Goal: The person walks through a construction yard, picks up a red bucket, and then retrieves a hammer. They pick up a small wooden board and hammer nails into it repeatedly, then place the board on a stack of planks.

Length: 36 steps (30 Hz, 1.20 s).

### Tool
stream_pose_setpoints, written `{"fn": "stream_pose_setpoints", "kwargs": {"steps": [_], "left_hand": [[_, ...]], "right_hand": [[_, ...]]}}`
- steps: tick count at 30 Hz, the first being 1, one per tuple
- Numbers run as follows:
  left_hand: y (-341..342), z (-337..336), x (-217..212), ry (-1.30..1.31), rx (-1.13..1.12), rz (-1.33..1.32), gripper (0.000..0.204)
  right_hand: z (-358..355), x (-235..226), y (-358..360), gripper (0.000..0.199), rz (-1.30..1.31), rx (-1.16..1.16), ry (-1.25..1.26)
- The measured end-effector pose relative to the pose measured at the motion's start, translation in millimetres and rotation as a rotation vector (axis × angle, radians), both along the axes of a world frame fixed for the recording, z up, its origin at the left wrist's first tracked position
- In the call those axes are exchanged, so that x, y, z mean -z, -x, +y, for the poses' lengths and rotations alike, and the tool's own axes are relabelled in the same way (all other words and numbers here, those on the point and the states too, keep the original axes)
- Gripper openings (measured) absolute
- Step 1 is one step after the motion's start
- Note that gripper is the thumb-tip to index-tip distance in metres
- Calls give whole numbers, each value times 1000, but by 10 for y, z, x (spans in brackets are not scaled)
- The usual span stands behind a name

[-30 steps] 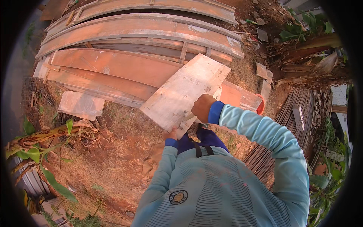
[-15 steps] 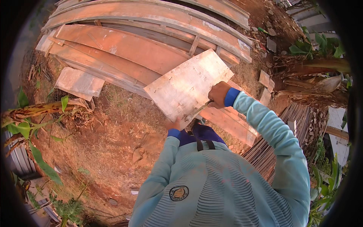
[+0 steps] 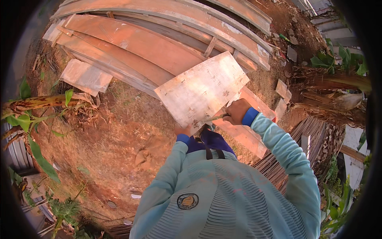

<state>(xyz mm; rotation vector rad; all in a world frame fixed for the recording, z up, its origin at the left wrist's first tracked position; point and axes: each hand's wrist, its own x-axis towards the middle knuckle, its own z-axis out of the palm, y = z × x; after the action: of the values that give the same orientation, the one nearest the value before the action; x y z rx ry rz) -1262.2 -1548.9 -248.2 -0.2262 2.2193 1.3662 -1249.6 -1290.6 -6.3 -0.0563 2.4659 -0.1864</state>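
Note:
In front of my body a pale, worn wooden board (image 3: 203,87) is held tilted, its near corner close to my waist. My left hand (image 3: 183,130) grips that near corner at its left side; its fingers are partly hidden by the board. My right hand (image 3: 238,112) is closed round the handle of a slim-handled tool (image 3: 215,118), which looks like a hammer. The tool's far end lies by the near corner of the board, just right of my left hand. Its head is too small to make out clearly.
Long planks (image 3: 139,44) lie stacked across the far side. A small panel (image 3: 86,75) rests at the left, and more boards (image 3: 242,137) lie under my right arm. Thin sticks (image 3: 294,139) are bundled at the right, near a banana trunk (image 3: 330,81). Leafy plants (image 3: 39,159) stand left.
My right hand has moved slightly right and down, away from the board's edge, and the tool now lies flatter across the near corner. My left hand keeps its hold on the board.

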Motion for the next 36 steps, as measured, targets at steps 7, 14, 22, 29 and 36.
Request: {"fn": "stream_pose_setpoints", "kwargs": {"steps": [7,14,22,29,36], "left_hand": [[76,44,265,14,-52,66,51],[-29,40,56,50,-70,15,50],[47,113,244,-81,-81,30,53],[172,35,134,-143,-91,-15,51],[143,-2,232,-107,-46,87,53]], "right_hand": [[-92,-162,315,29,19,-152,-43],[86,-30,-46,30,-37,-29,-12],[-118,27,-32,28,145,-57,22],[-561,-145,-457,29,195,137,-67],[-440,-286,-491,32,-110,407,-16]]}}
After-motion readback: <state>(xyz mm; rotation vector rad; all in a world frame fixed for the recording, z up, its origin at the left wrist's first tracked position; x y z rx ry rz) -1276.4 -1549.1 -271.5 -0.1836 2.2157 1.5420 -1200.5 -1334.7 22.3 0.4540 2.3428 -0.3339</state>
